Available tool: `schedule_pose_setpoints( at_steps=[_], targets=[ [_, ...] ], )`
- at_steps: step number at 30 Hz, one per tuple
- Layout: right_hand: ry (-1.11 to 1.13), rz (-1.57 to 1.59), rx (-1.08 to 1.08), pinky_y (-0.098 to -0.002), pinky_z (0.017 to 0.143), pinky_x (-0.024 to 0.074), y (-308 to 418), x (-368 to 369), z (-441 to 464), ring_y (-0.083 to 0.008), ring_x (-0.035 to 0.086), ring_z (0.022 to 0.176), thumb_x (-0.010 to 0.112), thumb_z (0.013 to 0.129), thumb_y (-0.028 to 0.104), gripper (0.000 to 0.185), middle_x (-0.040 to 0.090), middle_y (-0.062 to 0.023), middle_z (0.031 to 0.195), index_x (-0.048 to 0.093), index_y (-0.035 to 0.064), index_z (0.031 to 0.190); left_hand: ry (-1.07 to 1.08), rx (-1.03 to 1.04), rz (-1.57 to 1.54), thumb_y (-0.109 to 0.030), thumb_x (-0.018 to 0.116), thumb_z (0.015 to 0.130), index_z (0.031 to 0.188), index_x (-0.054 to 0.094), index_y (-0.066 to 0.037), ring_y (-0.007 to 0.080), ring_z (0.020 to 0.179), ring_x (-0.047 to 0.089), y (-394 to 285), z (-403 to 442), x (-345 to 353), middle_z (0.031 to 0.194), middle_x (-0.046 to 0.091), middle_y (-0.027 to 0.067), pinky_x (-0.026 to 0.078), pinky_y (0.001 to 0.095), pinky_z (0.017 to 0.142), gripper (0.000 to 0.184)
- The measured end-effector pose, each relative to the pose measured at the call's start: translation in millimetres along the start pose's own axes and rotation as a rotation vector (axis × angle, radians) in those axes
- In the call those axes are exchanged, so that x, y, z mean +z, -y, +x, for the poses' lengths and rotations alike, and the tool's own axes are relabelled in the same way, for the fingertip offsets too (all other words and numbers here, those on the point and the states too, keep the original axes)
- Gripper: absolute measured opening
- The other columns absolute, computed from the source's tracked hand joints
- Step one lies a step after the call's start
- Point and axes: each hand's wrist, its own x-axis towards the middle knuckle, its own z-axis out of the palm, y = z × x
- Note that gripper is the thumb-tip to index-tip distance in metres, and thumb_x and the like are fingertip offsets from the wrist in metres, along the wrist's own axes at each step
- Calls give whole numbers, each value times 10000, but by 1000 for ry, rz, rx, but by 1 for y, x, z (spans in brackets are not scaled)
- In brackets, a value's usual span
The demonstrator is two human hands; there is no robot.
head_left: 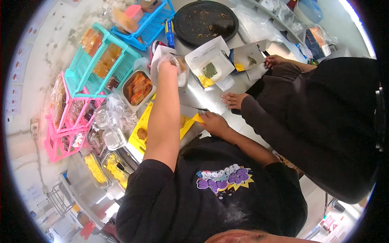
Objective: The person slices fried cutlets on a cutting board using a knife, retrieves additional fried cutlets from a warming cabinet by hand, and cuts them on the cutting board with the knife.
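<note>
Left hand in the leftmost carton, right hand at the yellow piece

The left hand (pixel 167 67) reaches into the white carton (pixel 155 62), seemingly under clear plastic; its grip is hidden, so whether it is open or closed cannot be told. The right hand (pixel 214 124) has bent fingers against a yellow piece (pixel 198 118); whether this is a handle or a board corner, and how firmly the grip closes, cannot be told.

Just left lies the yellow board (pixel 152 121) with brown food on it, partly covered by the left forearm. A metal tray (pixel 137 88) of reddish food sits close beyond its far left edge, near clear plastic lids (pixel 114 138). Stacked teal (pixel 87 77) and pink baskets crowd the left side, leaving little room there.

Right of the carton stand the open middle box (pixel 222 60) and the right box (pixel 248 52), both holding yellow and green food. Near them, a strip of bare metal worktop (pixel 196 99) stays open up to a co-worker's hand (pixel 235 100); that person's other hand (pixel 275 61) is at the right box's edge. A round black pan (pixel 206 20) fills the far middle.

Small print on the middle box's lid and the shirt's purple-and-white lettering (pixel 224 178) are unreadable.
</note>
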Motion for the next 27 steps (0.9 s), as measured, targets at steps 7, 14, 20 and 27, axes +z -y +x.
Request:
schedule_pose_setpoints(
  at_steps=[7,14,20,27],
  targets=[
    [35,52,6,-488,864,567,-7,6,4,-387,677,1008,688,925,364,490,659,-185,1095,602,53,1294,224,-43,358,-380,575,1022,1440,544,-78,349,1368,514,-32,-5,-19,1505,536,134,401,568,1132,517],
    [59,56,-48,-482,831,564,-11,14,4,-400,672,996,663,972,397,473,646,-191,1110,600,60,1299,667,369,481,-301,636,1016,1386,577,-34,313,1253,604,-121,-241,-158,1370,618,150,479,476,1069,460],
    [136,38,85,-487,838,570,12,-9,14,-410,686,998,673,970,373,452,662,-214,1108,616,46,1278,-131,759,1654,-98,717,883,1152,712,-86,304,973,700,-126,-174,-363,1068,744,95,556,404,874,269],
    [82,65,37,-506,867,561,8,-3,10,-430,675,1041,695,962,373,471,664,-229,1118,609,53,1297,345,881,2334,-100,698,830,1246,684,-161,325,1050,683,-40,-164,-321,1233,685,109,576,467,865,421]
  ],
)
